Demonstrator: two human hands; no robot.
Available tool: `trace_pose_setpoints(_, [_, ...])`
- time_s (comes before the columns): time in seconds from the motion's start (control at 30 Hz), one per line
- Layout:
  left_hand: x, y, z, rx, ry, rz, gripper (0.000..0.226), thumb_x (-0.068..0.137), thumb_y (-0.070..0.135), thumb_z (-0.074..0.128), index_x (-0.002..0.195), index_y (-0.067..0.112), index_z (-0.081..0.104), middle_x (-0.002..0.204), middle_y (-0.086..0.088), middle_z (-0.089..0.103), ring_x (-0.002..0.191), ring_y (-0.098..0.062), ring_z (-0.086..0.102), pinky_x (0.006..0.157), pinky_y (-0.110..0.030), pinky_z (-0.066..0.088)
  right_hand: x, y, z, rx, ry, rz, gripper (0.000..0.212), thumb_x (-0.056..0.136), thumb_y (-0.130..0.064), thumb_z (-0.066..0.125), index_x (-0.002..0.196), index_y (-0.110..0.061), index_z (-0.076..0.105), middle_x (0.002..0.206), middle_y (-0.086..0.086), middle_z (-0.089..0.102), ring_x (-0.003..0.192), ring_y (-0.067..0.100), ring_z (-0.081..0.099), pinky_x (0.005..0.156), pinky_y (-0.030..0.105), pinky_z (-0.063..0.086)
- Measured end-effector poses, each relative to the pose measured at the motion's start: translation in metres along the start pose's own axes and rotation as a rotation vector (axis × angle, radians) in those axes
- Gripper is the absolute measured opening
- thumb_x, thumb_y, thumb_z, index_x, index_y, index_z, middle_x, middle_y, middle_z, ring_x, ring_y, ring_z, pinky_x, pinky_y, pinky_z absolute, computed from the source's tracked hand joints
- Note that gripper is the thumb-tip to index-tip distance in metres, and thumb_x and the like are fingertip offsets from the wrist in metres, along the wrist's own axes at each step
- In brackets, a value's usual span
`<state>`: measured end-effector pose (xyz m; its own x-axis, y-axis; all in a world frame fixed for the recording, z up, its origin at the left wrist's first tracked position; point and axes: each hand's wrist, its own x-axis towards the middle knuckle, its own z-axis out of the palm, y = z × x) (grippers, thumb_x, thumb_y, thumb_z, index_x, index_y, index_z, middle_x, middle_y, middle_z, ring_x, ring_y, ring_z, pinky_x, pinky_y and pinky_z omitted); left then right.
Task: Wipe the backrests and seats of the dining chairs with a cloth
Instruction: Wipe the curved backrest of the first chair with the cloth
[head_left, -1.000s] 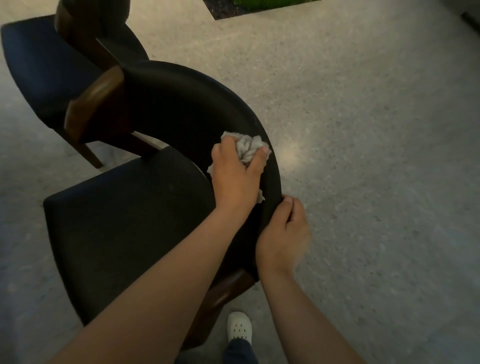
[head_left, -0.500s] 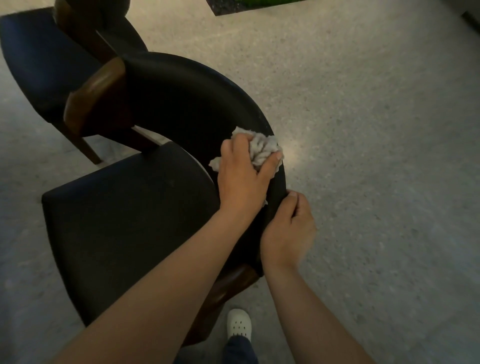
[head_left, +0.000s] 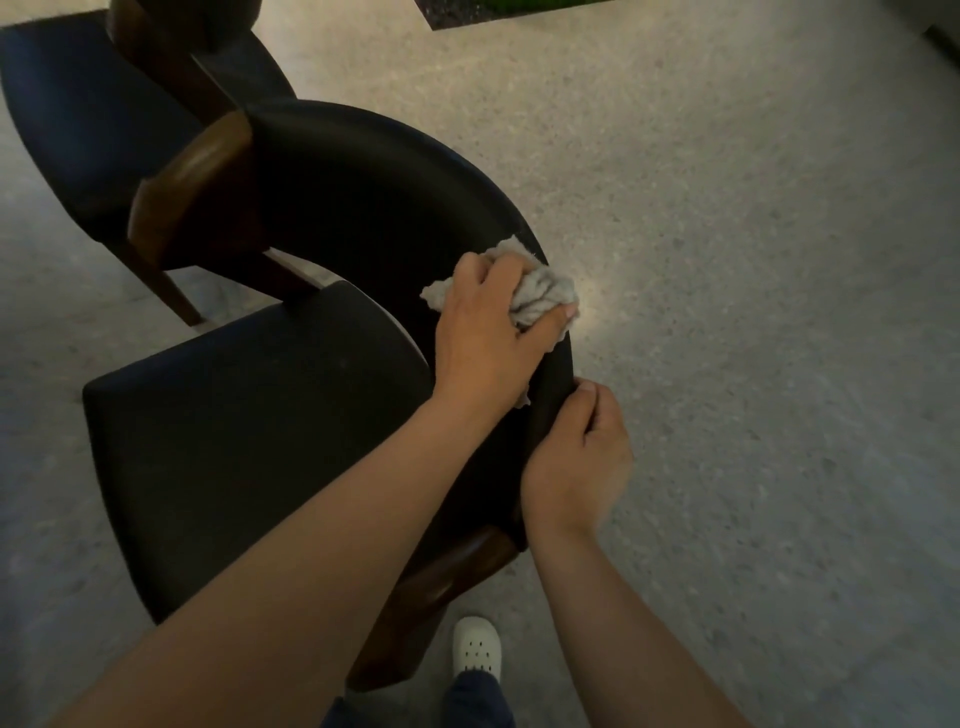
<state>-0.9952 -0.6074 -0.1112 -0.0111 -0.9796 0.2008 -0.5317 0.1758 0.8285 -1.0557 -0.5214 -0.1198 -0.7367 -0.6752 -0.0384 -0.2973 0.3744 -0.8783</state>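
Soft, light and easily crushed, the cloth (head_left: 545, 296) lies wadded under the left hand's (head_left: 488, 338) curled fingers (head_left: 485, 270) on the backrest (head_left: 363, 171), probably best gripped bunched, while the right hand (head_left: 576, 457) clasps the stiff rim just behind them.

Dining area, likely a café or restaurant: a black-upholstered chair with curved backrest and brown wooden frame (head_left: 249, 441) on speckled grey polished stone floor (head_left: 727, 260), a matching second chair (head_left: 67, 119) behind it, a green planted strip (head_left: 519, 5) beyond.

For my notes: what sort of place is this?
Probably an indoor dining area: the near chair and a matching second chair, dark-padded with wooden frames, stand on a speckled stone-like floor.
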Motion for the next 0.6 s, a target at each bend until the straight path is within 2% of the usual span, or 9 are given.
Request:
trace_pose_setpoints(0.13, [-0.001,-0.002,0.007,-0.190,0.169,-0.327,0.032,0.086,0.049,0.063,0.106,0.026,0.052,0.104,0.011,0.042,0.089,0.001,0.052,0.065,-0.009,0.043,0.000,0.000,0.000,-0.016,-0.004,0.003,0.032,0.102,-0.024,0.039,0.086,-0.018,0.066,0.064,-0.011,0.056,0.058,0.003,0.053,0.051,0.021,0.038])
trace_pose_setpoints(0.23, [-0.019,-0.010,0.004,-0.289,0.241,-0.497,0.030,0.089,0.047,0.062,0.108,0.025,0.054,0.105,0.012,0.044,0.086,0.022,0.046,0.062,0.005,0.037,0.000,-0.001,0.000,-0.031,-0.001,0.006,0.031,0.102,-0.025,0.039,0.087,-0.019,0.066,0.064,-0.009,0.058,0.057,0.007,0.054,0.053,0.032,0.045])
trace_pose_setpoints(0.27, [-0.026,-0.012,0.003,-0.300,0.224,-0.498,0.031,0.089,0.048,0.061,0.108,0.024,0.055,0.107,0.010,0.045,0.086,0.020,0.047,0.063,0.002,0.039,0.000,-0.001,-0.001,-0.033,-0.001,0.004,0.031,0.102,-0.025,0.039,0.086,-0.019,0.066,0.064,-0.009,0.057,0.057,0.008,0.053,0.053,0.033,0.045])
trace_pose_setpoints(0.37, [-0.027,-0.005,0.002,-0.283,0.123,-0.375,0.031,0.088,0.056,0.056,0.105,0.030,0.051,0.106,0.014,0.044,0.091,0.002,0.052,0.069,-0.010,0.041,0.000,-0.001,0.000,-0.017,-0.001,0.001,0.031,0.102,-0.024,0.040,0.088,-0.017,0.067,0.067,-0.008,0.059,0.058,0.007,0.053,0.056,0.034,0.045])
trace_pose_setpoints(0.47, [-0.011,0.007,0.006,-0.142,0.078,-0.213,0.033,0.083,0.059,0.058,0.099,0.034,0.046,0.100,0.013,0.041,0.086,-0.001,0.047,0.067,-0.015,0.039,0.000,-0.002,-0.001,-0.012,-0.001,0.003,0.031,0.102,-0.022,0.040,0.090,-0.016,0.068,0.070,-0.007,0.062,0.060,0.006,0.054,0.057,0.031,0.043])
trace_pose_setpoints(0.6, [-0.008,0.002,0.010,-0.127,0.107,-0.263,0.036,0.081,0.057,0.063,0.100,0.029,0.049,0.097,0.011,0.043,0.083,-0.003,0.047,0.067,-0.020,0.042,0.000,-0.003,-0.001,-0.012,-0.004,0.018,0.031,0.102,-0.023,0.040,0.090,-0.017,0.068,0.070,-0.009,0.061,0.060,0.005,0.054,0.055,0.025,0.040])
